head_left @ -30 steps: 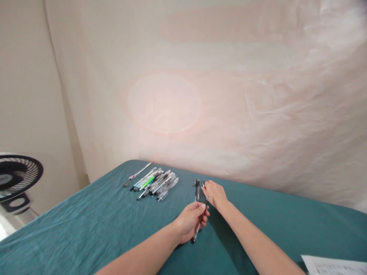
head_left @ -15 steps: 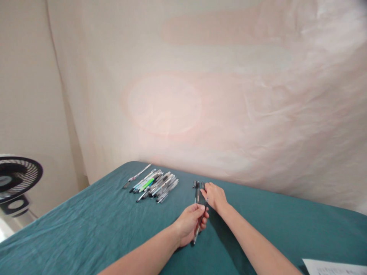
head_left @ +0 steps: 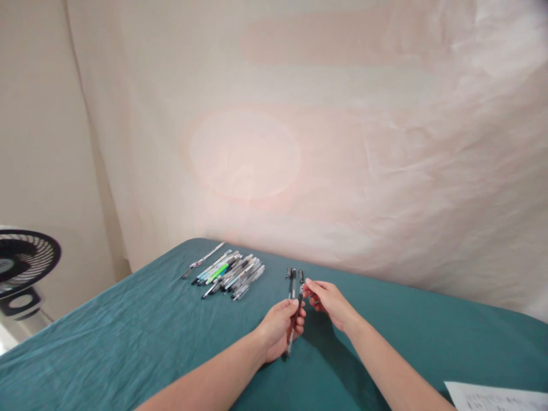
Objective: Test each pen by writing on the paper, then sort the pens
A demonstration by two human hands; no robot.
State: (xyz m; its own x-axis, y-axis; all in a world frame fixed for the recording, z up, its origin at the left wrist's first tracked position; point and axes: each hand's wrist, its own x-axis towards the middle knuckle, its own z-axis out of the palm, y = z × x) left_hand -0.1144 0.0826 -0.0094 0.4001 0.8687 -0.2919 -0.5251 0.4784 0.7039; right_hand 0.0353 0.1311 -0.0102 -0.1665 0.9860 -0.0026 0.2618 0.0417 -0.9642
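Note:
My left hand [head_left: 280, 326] is closed around a dark pen [head_left: 291, 337], which slants with its lower end toward me and its upper end pointing away. My right hand [head_left: 329, 299] is just right of that upper end, thumb and fingers curled together. What these fingertips hold, if anything, is too small to make out. Just beyond my hands, another pen [head_left: 293, 279] lies on the cloth, partly hidden by my left hand. Small dark pen caps [head_left: 289, 273] lie beside it.
A pile of pens [head_left: 235, 274], one bright green, lies on the green cloth [head_left: 171, 342] to the left. A single pen [head_left: 201, 261] lies apart from it. A black fan [head_left: 25, 262] stands at far left, and a printed paper [head_left: 492, 397] is at lower right.
My right hand has drawn back slightly toward me and right from the dark cap beyond the pens. My left hand, still on the pen, has shifted slightly left.

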